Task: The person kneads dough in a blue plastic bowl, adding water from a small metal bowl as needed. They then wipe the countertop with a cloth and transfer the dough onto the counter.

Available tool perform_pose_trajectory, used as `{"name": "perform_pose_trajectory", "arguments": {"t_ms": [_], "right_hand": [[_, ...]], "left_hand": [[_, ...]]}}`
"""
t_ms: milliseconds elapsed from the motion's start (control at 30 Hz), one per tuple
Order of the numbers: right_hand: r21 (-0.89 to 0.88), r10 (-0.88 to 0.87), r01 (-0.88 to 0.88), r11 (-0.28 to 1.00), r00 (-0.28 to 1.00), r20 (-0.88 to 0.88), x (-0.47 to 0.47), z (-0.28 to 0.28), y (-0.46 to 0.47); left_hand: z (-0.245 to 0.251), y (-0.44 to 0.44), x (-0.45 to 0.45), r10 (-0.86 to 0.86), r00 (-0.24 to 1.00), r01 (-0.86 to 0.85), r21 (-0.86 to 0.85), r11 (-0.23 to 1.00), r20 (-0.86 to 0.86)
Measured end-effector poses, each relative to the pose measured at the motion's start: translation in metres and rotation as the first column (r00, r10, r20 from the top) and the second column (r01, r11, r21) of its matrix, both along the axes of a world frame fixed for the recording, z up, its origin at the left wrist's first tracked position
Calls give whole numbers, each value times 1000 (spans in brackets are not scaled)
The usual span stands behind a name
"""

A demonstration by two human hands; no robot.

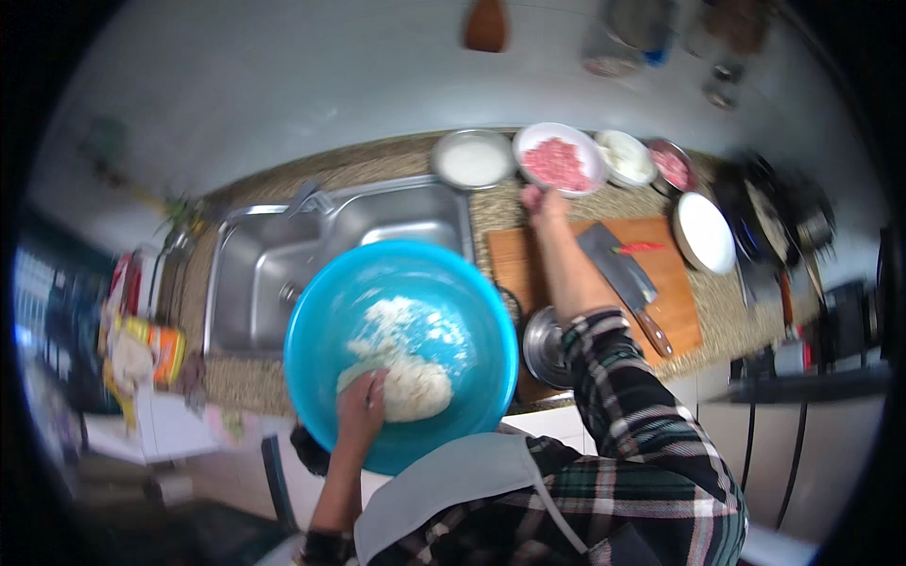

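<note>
A large turquoise plastic basin (pixel 488 283) fills the space before me, its back part overlapping the sink. Inside lies a rough lump of dough (pixel 419 388), with loose white flour (pixel 396 316) on the basin floor behind it. My left hand (pixel 362 402) grips the dough's left side, fingers curled. My right arm stretches over the wooden cutting board (pixel 672 311). At its end my right hand (pixel 545 204) is at the near rim of a white bowl (pixel 525 145) of pink minced meat (pixel 555 163). Blur hides how the fingers meet that rim.
A cleaver (pixel 617 263) and red chillies (pixel 638 247) lie on the board. A metal bowl (pixel 545 348) stands beside the basin. Along the wall are a bowl of white contents (pixel 473 160) and others. A wok (pixel 768 212) stands right; a double steel sink (pixel 248 283) left.
</note>
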State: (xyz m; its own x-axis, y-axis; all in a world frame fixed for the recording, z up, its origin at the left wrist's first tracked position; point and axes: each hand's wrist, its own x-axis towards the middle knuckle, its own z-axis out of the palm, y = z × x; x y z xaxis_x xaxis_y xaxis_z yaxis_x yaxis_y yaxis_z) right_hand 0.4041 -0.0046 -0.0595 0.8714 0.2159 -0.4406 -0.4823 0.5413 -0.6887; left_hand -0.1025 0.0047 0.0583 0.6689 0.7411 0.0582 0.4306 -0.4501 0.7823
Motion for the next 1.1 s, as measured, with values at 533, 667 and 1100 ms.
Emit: {"name": "perform_pose_trajectory", "arguments": {"t_ms": [533,667,1100], "right_hand": [[5,-142,142,990,990,-6,155,22,-112],[-20,-219,219,976,976,-7,167,24,-114],[5,-340,341,940,938,62,223,8,-161]], "left_hand": [[-7,-1,9,72,995,-75,-50,996,-62],[-6,-2,9,103,993,-105,-24,994,-58],[-3,-8,17,128,990,-130,-34,991,-59]]}}
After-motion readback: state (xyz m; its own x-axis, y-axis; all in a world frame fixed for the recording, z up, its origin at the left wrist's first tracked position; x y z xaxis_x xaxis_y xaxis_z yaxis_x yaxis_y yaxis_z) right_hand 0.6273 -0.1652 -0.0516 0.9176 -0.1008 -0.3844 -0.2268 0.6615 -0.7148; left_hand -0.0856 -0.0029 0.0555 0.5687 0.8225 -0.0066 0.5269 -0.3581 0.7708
